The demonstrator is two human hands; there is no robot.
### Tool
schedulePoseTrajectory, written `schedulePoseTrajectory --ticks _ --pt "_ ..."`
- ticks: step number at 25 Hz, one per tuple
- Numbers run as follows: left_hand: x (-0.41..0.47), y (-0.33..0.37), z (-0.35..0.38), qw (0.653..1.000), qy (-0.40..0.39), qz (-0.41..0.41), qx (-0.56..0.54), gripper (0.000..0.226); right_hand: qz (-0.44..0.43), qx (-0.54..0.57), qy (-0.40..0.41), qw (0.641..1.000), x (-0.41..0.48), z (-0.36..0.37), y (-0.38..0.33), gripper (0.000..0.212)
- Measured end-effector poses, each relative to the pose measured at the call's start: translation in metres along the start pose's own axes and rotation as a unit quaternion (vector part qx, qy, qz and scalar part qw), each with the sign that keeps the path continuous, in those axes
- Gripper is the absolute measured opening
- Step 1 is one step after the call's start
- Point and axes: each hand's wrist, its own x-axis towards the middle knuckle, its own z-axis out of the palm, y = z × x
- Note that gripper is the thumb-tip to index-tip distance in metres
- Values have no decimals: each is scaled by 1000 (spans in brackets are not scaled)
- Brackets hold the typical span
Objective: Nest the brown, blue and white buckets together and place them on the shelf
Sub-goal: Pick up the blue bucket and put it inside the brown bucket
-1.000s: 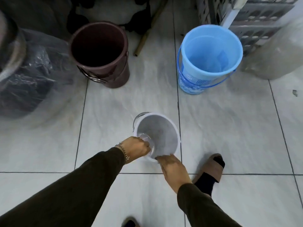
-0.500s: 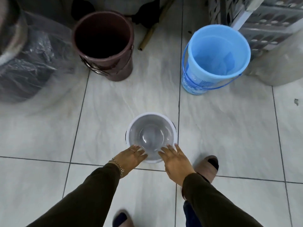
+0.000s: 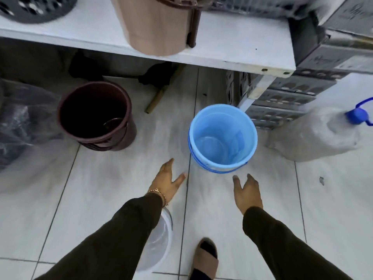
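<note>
The blue bucket [image 3: 223, 138] stands upright on the tiled floor, straight ahead of both hands. To its left, under the shelf edge, stands the dark brown bucket [image 3: 94, 116], upright too. Most of the white bucket [image 3: 161, 237] is hidden beneath my left forearm near my feet. My left hand [image 3: 167, 181] is open, fingers spread, just short of the blue bucket's near left side. My right hand [image 3: 248, 191] is open as well, just below its near right side. Neither hand touches a bucket. The white shelf [image 3: 232, 47] runs across the top.
A tan bucket [image 3: 155, 23] and a dark perforated basket [image 3: 36, 9] sit on the shelf. Grey crates [image 3: 282, 104] are stacked at the right, beside a big clear bottle with a blue cap [image 3: 356, 116]. A plastic-wrapped bundle [image 3: 22, 126] lies left. My sandalled foot [image 3: 205, 259] is below.
Both hands let go of the white bucket, left it on the floor by my feet, and reached forward towards the blue bucket. The view tilted up, bringing the shelf into sight.
</note>
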Motion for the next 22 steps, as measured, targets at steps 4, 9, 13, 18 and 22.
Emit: schedulePoseTrajectory --ticks 4,9,13,18,22 --pt "79 54 44 986 46 -53 -152 80 72 131 -46 988 82 -12 -23 64" --pt "113 62 71 986 72 -148 -12 94 105 187 -74 974 111 -3 -22 31" --pt "78 67 52 983 79 -143 -80 95 121 294 -76 945 74 -18 -29 18" --pt "-9 84 -24 910 213 -116 -338 109 49 302 -83 948 -11 -49 -69 19" --pt "-74 71 -81 817 284 -178 -470 53 -49 249 -87 963 -76 -54 -125 24"
